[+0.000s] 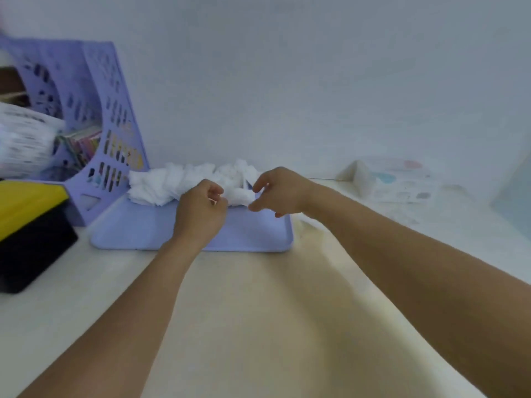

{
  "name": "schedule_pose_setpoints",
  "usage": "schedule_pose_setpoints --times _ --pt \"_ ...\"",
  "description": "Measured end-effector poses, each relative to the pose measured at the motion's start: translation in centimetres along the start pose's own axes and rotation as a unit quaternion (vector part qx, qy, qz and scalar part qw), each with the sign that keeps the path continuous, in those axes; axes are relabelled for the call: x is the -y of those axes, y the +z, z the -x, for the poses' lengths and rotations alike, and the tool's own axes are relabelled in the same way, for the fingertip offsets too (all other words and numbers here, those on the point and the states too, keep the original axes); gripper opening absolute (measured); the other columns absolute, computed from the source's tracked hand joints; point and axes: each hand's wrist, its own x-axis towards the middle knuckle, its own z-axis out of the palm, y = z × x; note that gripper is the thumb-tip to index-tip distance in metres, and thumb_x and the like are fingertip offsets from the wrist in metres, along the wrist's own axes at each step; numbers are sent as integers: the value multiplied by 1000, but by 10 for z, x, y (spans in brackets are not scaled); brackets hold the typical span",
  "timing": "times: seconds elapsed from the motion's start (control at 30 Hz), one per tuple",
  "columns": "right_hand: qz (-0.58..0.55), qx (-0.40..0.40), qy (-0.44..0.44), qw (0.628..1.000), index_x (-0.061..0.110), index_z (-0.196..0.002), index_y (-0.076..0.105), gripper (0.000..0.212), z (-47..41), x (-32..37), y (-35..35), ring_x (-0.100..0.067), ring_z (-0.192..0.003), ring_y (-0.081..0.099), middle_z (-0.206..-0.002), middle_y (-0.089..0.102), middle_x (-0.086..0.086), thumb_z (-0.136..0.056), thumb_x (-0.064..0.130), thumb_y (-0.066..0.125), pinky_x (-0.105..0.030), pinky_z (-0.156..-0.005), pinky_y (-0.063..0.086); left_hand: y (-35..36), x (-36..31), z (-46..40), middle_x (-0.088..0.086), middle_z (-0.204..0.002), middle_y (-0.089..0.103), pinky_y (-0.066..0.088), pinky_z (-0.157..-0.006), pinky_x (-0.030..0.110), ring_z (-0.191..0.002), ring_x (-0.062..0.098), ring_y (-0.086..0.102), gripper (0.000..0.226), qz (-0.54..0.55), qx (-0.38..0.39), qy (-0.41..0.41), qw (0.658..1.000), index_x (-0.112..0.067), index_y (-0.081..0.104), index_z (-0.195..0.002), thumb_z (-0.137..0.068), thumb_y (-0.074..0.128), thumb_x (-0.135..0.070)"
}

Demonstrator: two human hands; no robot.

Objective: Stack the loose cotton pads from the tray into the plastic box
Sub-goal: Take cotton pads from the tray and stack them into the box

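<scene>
The loose cotton pads lay heaped along the far side of the lilac tray; the left hand, fingers curled, and the right hand, thumb and fingertips closed, pinched one pad between them; the plastic box stood well apart at the right.
</scene>
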Motion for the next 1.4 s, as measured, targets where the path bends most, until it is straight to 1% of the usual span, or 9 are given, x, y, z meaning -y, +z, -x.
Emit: schedule_pose_setpoints --times 0.17,0.27,0.4,0.5,0.73,1.1,1.23,1.33,1.4 --pt "-74 -37 89 993 10 -111 55 40 -71 4 48 -25 -92 58 -96 55 -5 -85 30 78 -41 -79 61 -5 45 -1 6 -119 60 46 -85 32 -102 22 59 35 15 -29 29 999 -13 60 -119 -86 70 -9" --pt "-182 -70 165 967 10 -87 51 38 -96 19 56 -24 -72 55 -86 54 -8 -87 40 75 -35 -66 54 -2 47 -7 2 -116 60 44 -83 29 -99 19 58 35 29 -29 33 999 -16 59 -118 -85 70 -11" --pt "-146 -25 183 972 10 -74 46 31 -123 19 59 -27 -89 52 -88 54 -12 -91 16 71 -35 -76 53 4 51 -6 -3 -119 59 48 -83 32 -101 19 58 36 22 9 19 1000 -22 56 -119 -85 68 -18" --pt "-111 5 183 977 9 -71 41 34 -123 18 55 -27 -83 47 -78 44 -9 -93 12 67 -27 -59 35 2 51 -9 -4 -116 56 47 -83 32 -102 18 58 36 28 8 9 1000 -21 56 -120 -86 69 -20" --pt "-145 -27 208 967 13 -73 45 33 -116 13 59 -19 -56 37 -70 42 -6 -87 22 73 -31 -49 34 2 49 -8 -2 -118 56 50 -88 34 -107 19 57 40 35 13 -11 999 -21 54 -119 -84 73 -22" --pt "-180 18 175 968 10 -99 59 23 -92 13 47 -18 -70 60 -86 62 -7 -86 12 77 -26 -59 49 -4 42 -6 -2 -109 61 43 -73 19 -93 13 57 37 90 -20 -43 995 -20 56 -111 -82 78 -28" --pt "-306 -61 108 944 7 -102 67 24 -65 6 22 -15 -61 64 -86 72 -11 -85 18 79 -21 -53 44 -12 19 -10 0 -101 67 55 -80 26 -90 12 64 38 335 -42 -159 928 -19 63 -103 -82 77 -47" --pt "-423 25 30 905 11 -94 69 13 -47 27 41 -18 -72 63 -84 72 -6 -94 24 70 -23 -61 47 -13 -1 -4 -4 -80 68 59 -89 39 -86 16 69 32 516 93 -204 827 -14 64 -95 -93 67 -45" --pt "-377 80 14 923 10 -84 67 25 -45 40 56 -20 -75 62 -73 68 -3 -101 26 58 -26 -65 49 -10 -4 1 -2 -82 74 60 -88 43 -81 15 73 28 538 91 -199 814 -10 66 -101 -101 57 -37"
